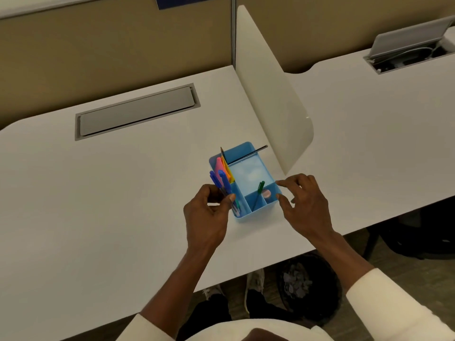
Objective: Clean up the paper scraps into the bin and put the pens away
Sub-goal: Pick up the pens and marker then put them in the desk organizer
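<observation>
A light blue desk organiser (248, 212) stands on the white desk (110, 193), split into compartments. My left hand (206, 217) grips a bunch of blue-capped pens (221, 179), their lower ends inside the organiser's front left compartment. My right hand (305, 207) hovers with fingers spread just right of the organiser, fingertips near its right wall. A green pen (259, 190) leans in a middle compartment beside a pink eraser (266, 193). Pink and orange sticky notes (222, 168) and a pencil (246, 156) stand in the back. Under the desk edge, a black bin (310, 286) holds paper scraps (296, 283).
A white divider panel (270, 94) rises right behind the organiser. A closed grey cable hatch (136, 110) is set into the desk at the back; an open one (408, 45) sits on the neighbouring desk. My shoes (253, 281) show beside the bin.
</observation>
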Demonstrator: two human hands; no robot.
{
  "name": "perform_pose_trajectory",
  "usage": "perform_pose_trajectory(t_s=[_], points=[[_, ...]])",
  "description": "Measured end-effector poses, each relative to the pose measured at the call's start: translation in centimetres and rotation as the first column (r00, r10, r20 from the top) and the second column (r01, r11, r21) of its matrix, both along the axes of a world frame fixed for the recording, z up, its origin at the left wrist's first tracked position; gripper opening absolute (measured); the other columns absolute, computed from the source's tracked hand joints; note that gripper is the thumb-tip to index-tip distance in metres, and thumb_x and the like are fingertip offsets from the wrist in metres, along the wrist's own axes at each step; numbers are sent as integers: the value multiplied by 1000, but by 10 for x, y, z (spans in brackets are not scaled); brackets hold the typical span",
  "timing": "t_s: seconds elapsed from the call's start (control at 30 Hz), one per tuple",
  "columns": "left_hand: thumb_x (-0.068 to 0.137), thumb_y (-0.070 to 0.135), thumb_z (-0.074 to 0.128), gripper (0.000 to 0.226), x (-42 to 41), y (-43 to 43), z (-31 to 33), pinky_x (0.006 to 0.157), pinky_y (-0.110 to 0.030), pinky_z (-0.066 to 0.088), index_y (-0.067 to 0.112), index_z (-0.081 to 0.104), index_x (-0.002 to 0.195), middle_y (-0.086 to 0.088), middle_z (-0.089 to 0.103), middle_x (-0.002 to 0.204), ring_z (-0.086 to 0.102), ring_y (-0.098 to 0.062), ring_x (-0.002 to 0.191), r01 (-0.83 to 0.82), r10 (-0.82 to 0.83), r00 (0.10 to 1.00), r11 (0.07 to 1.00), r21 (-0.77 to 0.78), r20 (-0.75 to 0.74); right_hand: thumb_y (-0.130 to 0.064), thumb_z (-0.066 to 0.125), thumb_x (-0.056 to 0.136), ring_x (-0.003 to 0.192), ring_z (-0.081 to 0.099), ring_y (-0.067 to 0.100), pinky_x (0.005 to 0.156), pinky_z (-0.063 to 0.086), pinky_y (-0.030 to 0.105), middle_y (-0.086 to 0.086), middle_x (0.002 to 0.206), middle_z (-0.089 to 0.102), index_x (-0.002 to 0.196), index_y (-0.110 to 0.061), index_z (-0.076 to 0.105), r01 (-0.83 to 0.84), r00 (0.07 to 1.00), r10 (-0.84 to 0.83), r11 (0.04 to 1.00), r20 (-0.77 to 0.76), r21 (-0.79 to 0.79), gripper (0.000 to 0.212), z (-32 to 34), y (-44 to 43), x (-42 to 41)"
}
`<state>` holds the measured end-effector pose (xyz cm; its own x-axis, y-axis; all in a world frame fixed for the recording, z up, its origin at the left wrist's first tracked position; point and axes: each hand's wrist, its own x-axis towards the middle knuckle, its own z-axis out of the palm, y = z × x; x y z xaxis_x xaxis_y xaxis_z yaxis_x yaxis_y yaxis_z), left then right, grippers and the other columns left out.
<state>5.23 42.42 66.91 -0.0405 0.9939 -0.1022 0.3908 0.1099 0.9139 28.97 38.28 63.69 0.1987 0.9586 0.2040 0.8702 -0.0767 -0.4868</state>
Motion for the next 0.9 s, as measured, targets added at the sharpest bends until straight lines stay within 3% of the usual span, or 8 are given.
perform_pose_trajectory(t_s=[0.07, 0.2, 0.37, 0.53, 0.7, 0.9], points=[[90, 33, 80, 19, 15, 2, 0, 63, -4, 52, 24, 69, 102, 22, 72, 91, 69, 7, 88, 7, -8, 1000, 999, 31, 22, -26, 74, 94, 98, 63, 19, 60, 56, 27, 2, 116, 63, 128, -19, 70, 7, 1000, -8, 999, -19, -35, 35, -6, -3, 7], [91, 32, 80, 23, 44, 5, -3, 76, -16, 60, 20, 69, 106, 11, 75, 97, 73, -8, 86, -2, 1, 1000, 997, 78, 11, -30, 71, 97, 100, 64, 20, 66, 60, 35, 2, 120, 65, 135, -19, 66, -19, 999, 16, 996, -40, -82, 40, -14, -3, 10], [92, 28, 80, 21, 64, 4, -17, 76, -5, 52, 18, 64, 102, 2, 76, 103, 72, -10, 87, 19, -13, 998, 995, 97, -62, -24, 70, 98, 106, 68, 25, 77, 64, 39, 10, 120, 71, 133, -9, 69, -44, 998, 40, 996, -53, -84, 38, -20, -3, 4], [91, 23, 81, 20, 68, -1, -37, 81, -27, 63, 13, 71, 104, -1, 77, 99, 72, -15, 86, 72, -49, 980, 991, 113, -191, -18, 74, 95, 99, 69, 26, 69, 63, 38, 10, 111, 74, 130, -6, 71, -69, 997, 67, 997, -31, -46, 37, -22, -1, 7], [91, 31, 81, 20, 70, -6, -49, 77, -40, 60, 16, 76, 103, 0, 75, 97, 66, -17, 89, 65, -23, 935, 992, 107, -353, -21, 74, 96, 93, 68, 24, 61, 62, 38, 7, 106, 74, 132, -9, 71, -81, 997, 80, 996, -14, -32, 38, -27, -2, 11], [87, 37, 82, 23, 80, -9, -50, 77, -25, 43, 23, 72, 103, 4, 71, 102, 52, -9, 97, 10, 12, 894, 999, 47, -448, -26, 75, 95, 88, 67, 21, 60, 50, 24, 5, 100, 74, 132, -12, 71, -64, 998, 64, 997, -2, -36, 39, -29, -3, 12]])
